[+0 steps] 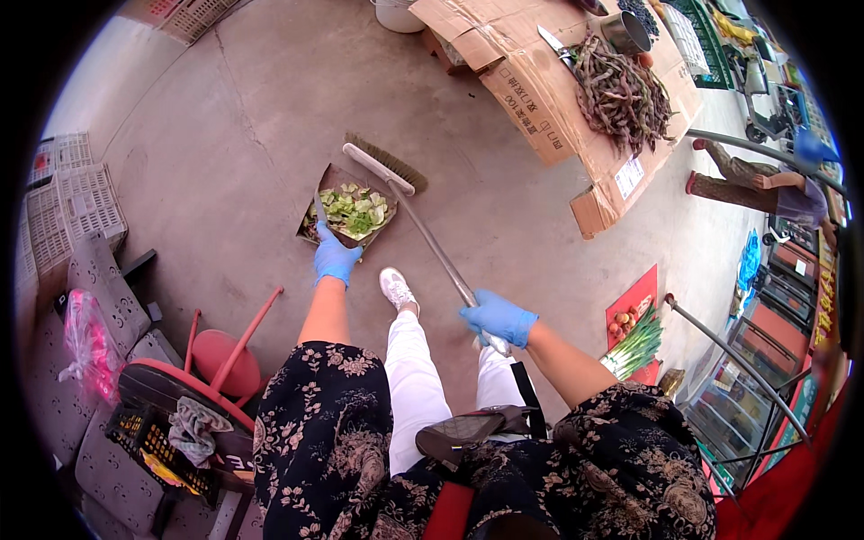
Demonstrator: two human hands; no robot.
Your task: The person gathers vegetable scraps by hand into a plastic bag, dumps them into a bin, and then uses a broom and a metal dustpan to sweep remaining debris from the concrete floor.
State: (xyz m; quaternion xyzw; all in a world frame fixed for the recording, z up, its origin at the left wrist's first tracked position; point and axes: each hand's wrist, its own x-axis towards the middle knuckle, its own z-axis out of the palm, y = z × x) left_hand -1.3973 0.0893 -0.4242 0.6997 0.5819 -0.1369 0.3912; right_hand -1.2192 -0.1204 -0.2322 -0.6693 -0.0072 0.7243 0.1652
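Observation:
My left hand (336, 258), in a blue glove, is closed at the near edge of a shallow, open-topped box (371, 238) on the floor. Green leaf scraps (353, 209) lie in it, and a flat grey strip (319, 206) runs along its left side above my fingers. My right hand (500, 319), also gloved in blue, wraps round the metal handle of a broom (430, 232). The broom's white head and brown bristles rest on the floor just beyond the box, apart from my left hand.
A cardboard-covered table (540, 108) at the far right bears purple bean pods (621, 90), a knife (556, 42) and a metal pot (626, 33). Red stools (225, 360) and seats stand at left, below crates (85, 198). Spring onions (636, 342) lie at right; another person (765, 184) walks beyond.

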